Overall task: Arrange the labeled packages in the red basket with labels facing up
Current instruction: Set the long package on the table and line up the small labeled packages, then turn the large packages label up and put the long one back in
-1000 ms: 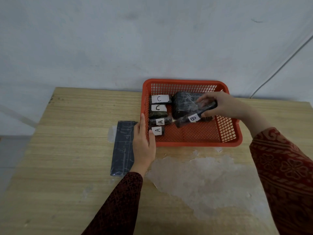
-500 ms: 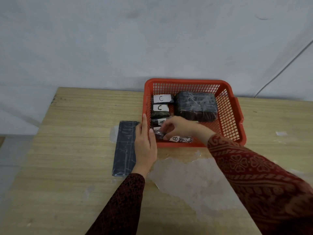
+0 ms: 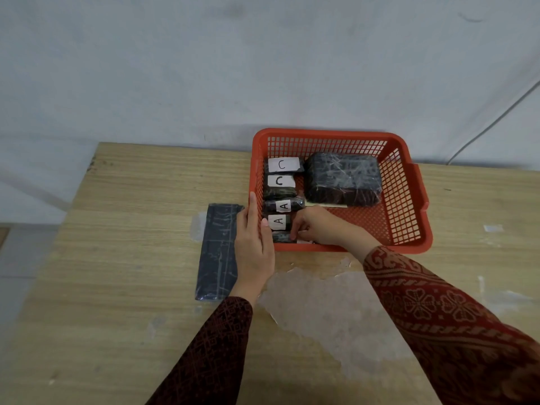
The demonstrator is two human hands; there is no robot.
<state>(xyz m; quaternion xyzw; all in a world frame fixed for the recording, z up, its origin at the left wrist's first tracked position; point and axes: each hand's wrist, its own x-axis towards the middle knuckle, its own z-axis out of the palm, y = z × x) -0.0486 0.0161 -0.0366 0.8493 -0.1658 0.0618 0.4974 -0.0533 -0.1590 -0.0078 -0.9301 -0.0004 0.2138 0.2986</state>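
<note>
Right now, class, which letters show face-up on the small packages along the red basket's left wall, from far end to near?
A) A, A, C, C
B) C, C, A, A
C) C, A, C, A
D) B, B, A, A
B: down the red basket's left side, the labels read C, C, A, A.

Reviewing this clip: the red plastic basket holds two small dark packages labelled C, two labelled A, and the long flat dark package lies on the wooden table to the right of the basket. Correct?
Not quite. In the head view the long flat dark package lies on the wooden table to the left of the red plastic basket, beside the left hand. The two C packages and two A packages are as stated.
</note>
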